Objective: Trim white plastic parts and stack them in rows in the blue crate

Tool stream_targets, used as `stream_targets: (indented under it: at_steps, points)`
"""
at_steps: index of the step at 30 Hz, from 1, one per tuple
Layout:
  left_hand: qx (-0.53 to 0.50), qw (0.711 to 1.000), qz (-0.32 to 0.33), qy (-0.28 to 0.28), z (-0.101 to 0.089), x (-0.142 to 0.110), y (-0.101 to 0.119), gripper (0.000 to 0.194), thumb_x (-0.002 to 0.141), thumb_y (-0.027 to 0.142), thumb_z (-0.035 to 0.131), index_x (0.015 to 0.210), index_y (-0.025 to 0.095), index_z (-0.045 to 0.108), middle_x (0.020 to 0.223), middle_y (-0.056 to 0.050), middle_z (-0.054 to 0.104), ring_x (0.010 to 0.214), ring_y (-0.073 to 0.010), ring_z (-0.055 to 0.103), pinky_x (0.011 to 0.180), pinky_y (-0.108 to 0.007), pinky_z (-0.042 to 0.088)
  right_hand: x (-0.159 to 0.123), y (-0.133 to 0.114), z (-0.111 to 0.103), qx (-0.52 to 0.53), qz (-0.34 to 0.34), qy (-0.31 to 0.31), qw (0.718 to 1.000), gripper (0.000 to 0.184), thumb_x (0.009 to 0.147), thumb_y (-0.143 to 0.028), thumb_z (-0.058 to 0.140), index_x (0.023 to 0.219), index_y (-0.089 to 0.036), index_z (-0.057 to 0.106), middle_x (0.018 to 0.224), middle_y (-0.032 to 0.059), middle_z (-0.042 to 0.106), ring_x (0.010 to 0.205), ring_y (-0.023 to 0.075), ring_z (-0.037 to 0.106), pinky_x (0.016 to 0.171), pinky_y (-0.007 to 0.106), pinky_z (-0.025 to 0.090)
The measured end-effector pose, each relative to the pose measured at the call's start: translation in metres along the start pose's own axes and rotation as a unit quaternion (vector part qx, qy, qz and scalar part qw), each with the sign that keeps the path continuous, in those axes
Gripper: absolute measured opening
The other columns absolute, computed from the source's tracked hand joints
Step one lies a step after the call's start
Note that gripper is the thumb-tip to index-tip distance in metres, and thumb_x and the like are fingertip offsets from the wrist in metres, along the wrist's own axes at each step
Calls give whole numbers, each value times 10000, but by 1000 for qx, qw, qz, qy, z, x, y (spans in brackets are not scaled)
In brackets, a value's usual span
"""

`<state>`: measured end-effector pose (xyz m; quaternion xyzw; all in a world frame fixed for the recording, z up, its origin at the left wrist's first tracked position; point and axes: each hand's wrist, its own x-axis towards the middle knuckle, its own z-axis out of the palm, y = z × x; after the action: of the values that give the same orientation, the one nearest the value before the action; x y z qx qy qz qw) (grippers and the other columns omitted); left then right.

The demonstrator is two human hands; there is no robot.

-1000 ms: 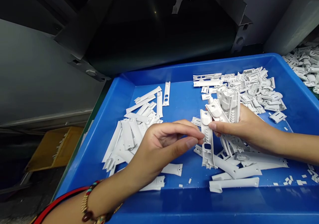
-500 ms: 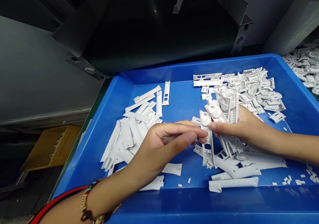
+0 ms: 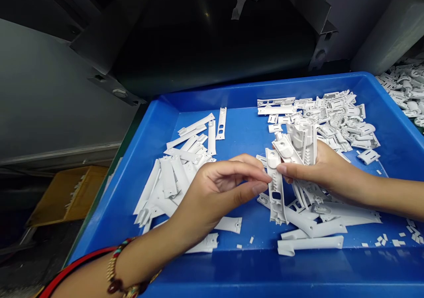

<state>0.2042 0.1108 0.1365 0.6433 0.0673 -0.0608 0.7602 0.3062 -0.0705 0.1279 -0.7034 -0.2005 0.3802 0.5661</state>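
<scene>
Strip bundle [image 3: 289, 151] inside right grip [image 3: 326, 167]

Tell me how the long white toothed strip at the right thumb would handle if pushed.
The strip is probably stiff, showing no bend along its length. It is likely light, as it looks slim and has an opening cut through it. A low push might swing it, since the thumb of the right hand sits near its upper end.
</scene>
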Motion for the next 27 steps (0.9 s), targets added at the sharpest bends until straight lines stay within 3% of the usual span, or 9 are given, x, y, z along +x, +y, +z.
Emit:
stream_targets:
  at_steps: [11, 14, 17, 19, 21, 24, 27]
  points:
    - [4, 1000, -11, -4, 1, -1, 2, 40, 733, 231, 816, 710, 230, 783, 833, -38, 700, 783, -150, 631, 755, -273, 551, 0, 1, 0, 2, 8, 1, 1000, 351, 672, -459, 826, 794, -214, 607, 701, 19, 653, 670, 192, 630, 624, 312, 546]
    - [45, 999, -14, 8, -2, -1, 0, 215, 846, 363, 702, 702, 219, 771, 844, -54, 705, 787, -164, 625, 784, -297, 541, 0, 1, 0, 0, 6, 9, 1000, 353, 671, -462, 825, 784, -212, 603, 689, 17, 647, 663, 190, 628, 625, 315, 546]
    - [126, 990, -21, 62, -5, 0, -5, 298, 895, 458, 605, 814, 220, 766, 920, -62, 712, 861, -189, 633, 826, -308, 528, 1, 4, -1, -3, -7, 34, 999, 362, 680, -475, 813, 798, -207, 601, 689, 16, 641, 666, 193, 629, 628, 321, 544]
    - [170, 981, -47, 82, -4, 2, -9, 277, 837, 458, 679, 990, 236, 738, 1046, -59, 713, 938, -212, 649, 824, -308, 532, 1, 6, -1, -1, -36, 59, 998, 370, 692, -485, 803, 829, -203, 605, 713, 21, 645, 698, 202, 639, 652, 332, 547]
    - [190, 979, -70, 34, 1, 3, -12, 339, 799, 440, 722, 1072, 240, 709, 1095, -58, 715, 974, -234, 664, 801, -307, 541, 0, 8, -1, 6, -65, 75, 995, 376, 704, -498, 792, 858, -206, 612, 752, 32, 657, 757, 219, 652, 688, 349, 553]
    - [223, 969, -61, -81, 12, 2, -13, 226, 875, 405, 626, 887, 208, 736, 886, -38, 739, 832, -218, 675, 724, -286, 528, -1, 9, 2, 18, -68, 74, 995, 402, 694, -524, 797, 894, -222, 623, 803, 39, 674, 829, 240, 663, 713, 358, 562]
    - [278, 955, -28, -97, 19, -3, -11, 251, 910, 367, 579, 783, 196, 712, 731, -14, 707, 690, -181, 646, 611, -245, 470, -5, 13, 9, 37, -33, 30, 998, 462, 646, -518, 834, 925, -217, 621, 799, 28, 676, 799, 230, 665, 681, 338, 567]
